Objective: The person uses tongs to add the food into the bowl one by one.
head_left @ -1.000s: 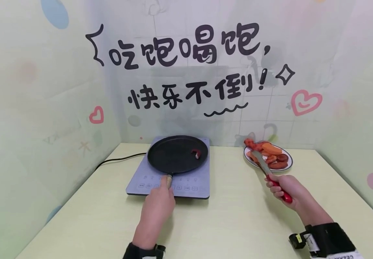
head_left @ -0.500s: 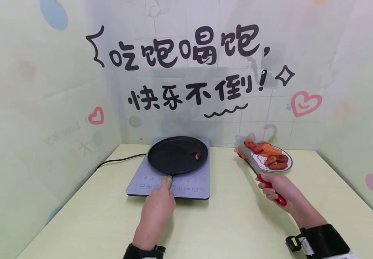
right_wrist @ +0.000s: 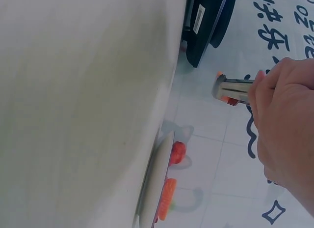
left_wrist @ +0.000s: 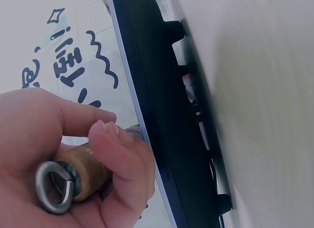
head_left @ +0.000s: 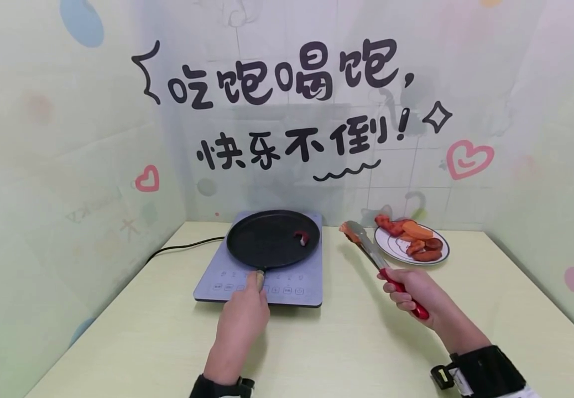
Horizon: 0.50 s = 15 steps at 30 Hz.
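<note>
- Right hand (head_left: 428, 293) grips the tongs (head_left: 370, 247), their long axis slanting forward and left.
- Food piece (head_left: 349, 232) sits at their far end, right of the pan (head_left: 267, 237), left of the plate (head_left: 390, 248).
- Left hand (head_left: 244, 316), nearer the pan, holds its handle (head_left: 260, 279).

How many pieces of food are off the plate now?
2 visible: a dark red piece in the pan, right of center, and an orange piece held in the tongs, which could hide more.

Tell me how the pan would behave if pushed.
The pan would probably slide rather than tip, being broad and flat on the smooth cooktop. So shallow, it might shed the red piece if shoved hard.
</note>
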Available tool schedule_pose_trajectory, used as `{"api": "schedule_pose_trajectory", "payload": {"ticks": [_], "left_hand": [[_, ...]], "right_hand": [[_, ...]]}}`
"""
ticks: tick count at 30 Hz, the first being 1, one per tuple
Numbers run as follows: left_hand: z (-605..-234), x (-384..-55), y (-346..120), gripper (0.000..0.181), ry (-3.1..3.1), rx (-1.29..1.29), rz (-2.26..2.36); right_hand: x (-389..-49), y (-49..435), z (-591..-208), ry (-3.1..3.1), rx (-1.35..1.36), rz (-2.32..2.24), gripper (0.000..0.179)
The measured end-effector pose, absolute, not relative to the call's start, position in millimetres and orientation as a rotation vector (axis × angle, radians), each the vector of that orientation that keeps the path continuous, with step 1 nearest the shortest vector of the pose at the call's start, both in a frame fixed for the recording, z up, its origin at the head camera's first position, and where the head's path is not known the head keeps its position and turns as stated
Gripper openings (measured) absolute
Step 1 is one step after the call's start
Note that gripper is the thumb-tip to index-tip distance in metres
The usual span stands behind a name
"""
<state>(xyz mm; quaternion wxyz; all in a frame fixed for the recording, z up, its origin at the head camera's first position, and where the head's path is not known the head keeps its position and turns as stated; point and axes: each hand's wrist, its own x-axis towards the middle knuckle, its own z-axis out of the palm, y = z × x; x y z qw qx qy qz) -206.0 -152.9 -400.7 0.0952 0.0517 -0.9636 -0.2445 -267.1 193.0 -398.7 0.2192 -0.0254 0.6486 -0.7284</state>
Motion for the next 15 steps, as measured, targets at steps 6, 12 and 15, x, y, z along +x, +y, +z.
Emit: {"api": "schedule_pose_trajectory", "payload": {"ticks": [6, 12, 15], "left_hand": [[-401, -205, -154, 0.053, -2.856, 0.164, -0.732], [-401, -206, -155, 0.053, -2.845, 0.161, -0.727], [-400, -207, -154, 0.052, -2.845, 0.158, -0.735]], "right_hand": [[-265, 181, -396, 1.811, -0.098, -1.999, 0.034], [-259, 167, -392, 1.851, -0.169, -1.964, 0.03], [-255, 160, -390, 1.874, -0.205, -1.931, 0.03]]}}
